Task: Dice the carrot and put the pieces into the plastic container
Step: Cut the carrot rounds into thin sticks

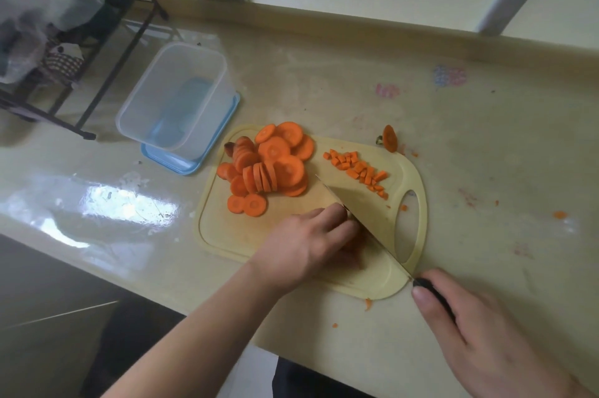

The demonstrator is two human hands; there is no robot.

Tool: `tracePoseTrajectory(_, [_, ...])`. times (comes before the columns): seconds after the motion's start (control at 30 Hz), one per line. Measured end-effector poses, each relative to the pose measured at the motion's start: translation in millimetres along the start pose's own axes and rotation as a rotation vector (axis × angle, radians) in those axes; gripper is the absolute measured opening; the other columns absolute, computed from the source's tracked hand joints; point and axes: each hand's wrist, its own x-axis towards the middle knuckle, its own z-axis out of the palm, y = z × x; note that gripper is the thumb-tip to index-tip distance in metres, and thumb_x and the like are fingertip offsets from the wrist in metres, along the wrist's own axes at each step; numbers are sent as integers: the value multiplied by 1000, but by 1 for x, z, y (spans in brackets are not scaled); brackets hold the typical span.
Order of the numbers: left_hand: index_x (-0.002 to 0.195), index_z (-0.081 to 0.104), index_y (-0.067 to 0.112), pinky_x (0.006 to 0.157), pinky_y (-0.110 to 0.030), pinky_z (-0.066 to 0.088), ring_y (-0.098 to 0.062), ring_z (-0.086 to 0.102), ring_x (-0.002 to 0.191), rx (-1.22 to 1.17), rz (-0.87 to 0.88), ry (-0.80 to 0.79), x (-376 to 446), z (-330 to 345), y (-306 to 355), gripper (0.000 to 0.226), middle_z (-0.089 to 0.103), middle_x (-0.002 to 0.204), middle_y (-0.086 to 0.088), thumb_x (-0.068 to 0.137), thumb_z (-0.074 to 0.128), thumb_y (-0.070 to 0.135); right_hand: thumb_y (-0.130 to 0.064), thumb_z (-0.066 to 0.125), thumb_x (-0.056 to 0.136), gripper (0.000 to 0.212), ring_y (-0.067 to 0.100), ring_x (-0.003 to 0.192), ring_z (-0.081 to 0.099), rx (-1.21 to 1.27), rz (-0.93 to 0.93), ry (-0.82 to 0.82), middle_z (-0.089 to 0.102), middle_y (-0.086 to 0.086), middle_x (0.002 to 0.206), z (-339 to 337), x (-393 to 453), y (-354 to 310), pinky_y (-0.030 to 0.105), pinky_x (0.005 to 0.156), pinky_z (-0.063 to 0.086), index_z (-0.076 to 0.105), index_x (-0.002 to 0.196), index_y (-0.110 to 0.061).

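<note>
The left hand (311,242) reaches in from the lower left and rests palm-down on the pale yellow plastic cutting board (227,232), its fingers (327,219) curled over carrot pieces that are mostly hidden beneath them, just beside the blade. The right hand (479,339) grips the black handle of the broad kitchen knife (372,219), whose blade slants across the board. Round orange carrot slices (272,164) are heaped at the board's far left; small orange carrot dice (359,170) lie to their right. The clear rectangular plastic container (175,96) sits on a blue lid (191,164) on the beige table (486,138), just beside the board. No writing is legible.
</note>
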Motion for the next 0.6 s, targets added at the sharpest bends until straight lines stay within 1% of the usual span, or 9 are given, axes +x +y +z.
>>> tracePoseTrajectory(0.03, [121, 67, 5, 55, -44, 53, -33, 64, 87, -12, -30, 16, -1, 2, 4, 54, 64, 113, -17, 108, 39, 49, -73, 17, 80, 43, 11, 54, 54, -2, -5, -4, 56, 0, 64, -1, 1, 0, 28, 57, 43, 44, 91, -41])
tracePoseTrajectory(0.1, [122, 62, 8, 57, -42, 53, -30, 62, 84, -44, -68, 68, -4, 4, 9, 46, 62, 106, -13, 104, 51, 49, -72, 19, 81, 42, 11, 53, 54, -2, -15, -1, 56, -1, 63, -5, 4, 2, 28, 57, 43, 45, 90, -40])
tracePoseTrajectory(0.17, [120, 57, 11, 61, -39, 53, -27, 60, 84, -37, -85, 138, -10, 4, 13, 44, 61, 103, -11, 98, 64, 49, -72, 21, 81, 40, 10, 54, 54, 13, -11, 13, 57, -1, 62, -10, 6, 3, 26, 56, 43, 46, 89, -41])
tracePoseTrajectory(0.23, [114, 64, 9, 68, -38, 51, -29, 59, 87, 21, -100, 225, -19, 4, 21, 39, 63, 105, -12, 95, 72, 42, -74, 20, 79, 41, 8, 56, 56, 17, 6, 25, 59, -2, 63, -15, 6, 4, 24, 59, 44, 46, 90, -45])
tracePoseTrajectory(0.3, [106, 72, 7, 80, -38, 50, -32, 60, 97, 59, -95, 270, -24, 6, 28, 27, 66, 108, -12, 93, 77, 29, -80, 16, 76, 49, 8, 58, 57, 27, 30, 31, 59, -2, 64, -17, 3, 4, 24, 60, 45, 47, 91, -45])
tracePoseTrajectory(0.4, [107, 74, 5, 93, -42, 50, -35, 61, 109, 23, -75, 246, -24, 14, 37, 16, 67, 113, -15, 96, 72, 16, -89, 9, 69, 62, 9, 58, 56, 33, 52, 15, 58, -3, 61, -19, -2, 3, 22, 59, 45, 47, 93, -47])
tracePoseTrajectory(0.5, [108, 74, 3, 96, -42, 50, -36, 62, 112, -31, -92, 237, -19, 19, 39, 26, 68, 117, -16, 107, 54, 19, -94, 0, 62, 71, 7, 60, 57, 13, 67, -13, 59, -7, 64, -19, -5, 2, 20, 61, 45, 45, 95, -50])
tracePoseTrajectory(0.53, [108, 74, 3, 96, -42, 50, -36, 62, 112, -41, -93, 231, -19, 20, 38, 26, 68, 117, -16, 107, 53, 18, -94, -2, 61, 73, 8, 61, 58, 7, 74, -21, 59, -7, 65, -19, -6, 3, 20, 61, 45, 44, 95, -49])
tracePoseTrajectory(0.6, [109, 74, 3, 94, -43, 51, -36, 62, 112, -39, -83, 227, -20, 23, 35, 15, 68, 116, -16, 99, 66, 9, -94, -6, 59, 76, 8, 62, 58, -11, 90, -25, 59, -7, 67, -19, -8, 7, 20, 60, 45, 42, 97, -49])
